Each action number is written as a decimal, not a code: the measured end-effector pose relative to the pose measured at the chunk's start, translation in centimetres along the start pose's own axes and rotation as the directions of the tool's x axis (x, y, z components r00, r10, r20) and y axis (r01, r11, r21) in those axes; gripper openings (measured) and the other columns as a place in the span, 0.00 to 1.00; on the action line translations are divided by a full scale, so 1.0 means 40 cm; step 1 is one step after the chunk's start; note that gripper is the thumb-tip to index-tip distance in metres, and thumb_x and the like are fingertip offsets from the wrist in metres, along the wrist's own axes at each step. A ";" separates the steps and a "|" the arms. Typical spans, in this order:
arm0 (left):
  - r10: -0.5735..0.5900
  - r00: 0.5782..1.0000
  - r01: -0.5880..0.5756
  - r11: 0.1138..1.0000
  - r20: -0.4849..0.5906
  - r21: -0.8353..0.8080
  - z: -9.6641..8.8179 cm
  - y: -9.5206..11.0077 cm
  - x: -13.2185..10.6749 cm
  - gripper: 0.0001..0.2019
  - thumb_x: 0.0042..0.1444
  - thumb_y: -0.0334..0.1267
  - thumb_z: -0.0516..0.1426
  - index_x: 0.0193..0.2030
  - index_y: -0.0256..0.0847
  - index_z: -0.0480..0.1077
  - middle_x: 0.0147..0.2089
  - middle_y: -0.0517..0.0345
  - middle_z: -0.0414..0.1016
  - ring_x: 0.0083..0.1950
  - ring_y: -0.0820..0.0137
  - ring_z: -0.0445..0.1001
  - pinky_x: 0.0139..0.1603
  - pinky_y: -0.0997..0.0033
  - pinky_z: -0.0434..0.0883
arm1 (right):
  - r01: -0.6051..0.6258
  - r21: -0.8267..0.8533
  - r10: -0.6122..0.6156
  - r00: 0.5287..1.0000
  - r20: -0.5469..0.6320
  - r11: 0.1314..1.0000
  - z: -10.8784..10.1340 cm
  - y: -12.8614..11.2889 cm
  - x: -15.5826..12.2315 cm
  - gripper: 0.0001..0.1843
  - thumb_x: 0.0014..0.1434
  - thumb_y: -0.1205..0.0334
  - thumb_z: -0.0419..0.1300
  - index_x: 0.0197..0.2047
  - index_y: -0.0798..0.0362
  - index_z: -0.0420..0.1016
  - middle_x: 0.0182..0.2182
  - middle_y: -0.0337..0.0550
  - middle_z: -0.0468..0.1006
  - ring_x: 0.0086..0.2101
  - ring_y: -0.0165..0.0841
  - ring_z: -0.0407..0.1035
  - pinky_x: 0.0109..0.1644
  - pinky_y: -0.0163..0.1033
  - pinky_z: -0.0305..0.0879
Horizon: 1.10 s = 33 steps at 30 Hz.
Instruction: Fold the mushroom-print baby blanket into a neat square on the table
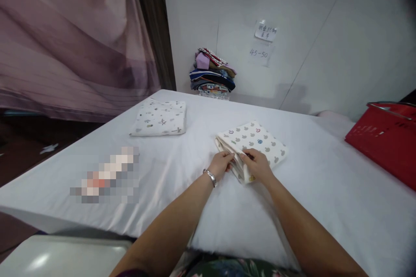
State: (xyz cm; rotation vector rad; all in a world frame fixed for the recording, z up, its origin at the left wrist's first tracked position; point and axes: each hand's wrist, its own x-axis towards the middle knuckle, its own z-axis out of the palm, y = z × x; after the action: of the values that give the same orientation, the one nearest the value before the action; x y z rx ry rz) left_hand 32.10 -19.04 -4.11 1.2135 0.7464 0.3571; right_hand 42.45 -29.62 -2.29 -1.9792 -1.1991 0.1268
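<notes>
A folded cream cloth (256, 140) printed with grey bunny heads and small coloured motifs lies on the white-covered table in front of me. My left hand (221, 164), with a silver bracelet at the wrist, pinches the near left edge where the layers part. Close beside it, my right hand (257, 164) grips the upper layer of the same edge, its fingertips partly hidden in the fold. A second folded white cloth (160, 117) with a plant-like print lies flat farther to the left, apart from both hands.
At the right edge of the table (325, 173) stands a red basket (386, 138) with a metal handle. A stack of folded clothes (212, 71) is against the wall. Paper notes (264, 32) hang there. A pink curtain (74, 39) covers the left. A blurred-out item lies at front left.
</notes>
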 end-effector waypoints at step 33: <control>0.048 0.989 -0.070 0.986 0.141 0.154 0.022 -0.011 -0.024 0.20 0.38 0.28 0.59 0.41 0.37 0.64 0.34 0.56 0.73 0.31 0.71 0.71 0.27 0.75 0.68 | -0.018 -0.406 -0.024 0.995 -0.099 0.913 -0.036 0.096 0.009 0.20 0.57 0.52 0.51 0.50 0.52 0.70 0.52 0.49 0.67 0.55 0.43 0.55 0.57 0.53 0.46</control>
State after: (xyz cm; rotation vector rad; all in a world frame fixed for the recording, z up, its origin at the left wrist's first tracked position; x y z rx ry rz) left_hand 31.97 -20.40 -4.07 1.3987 0.6301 0.2640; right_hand 45.99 -31.03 -3.80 -2.3096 -1.2355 -0.2450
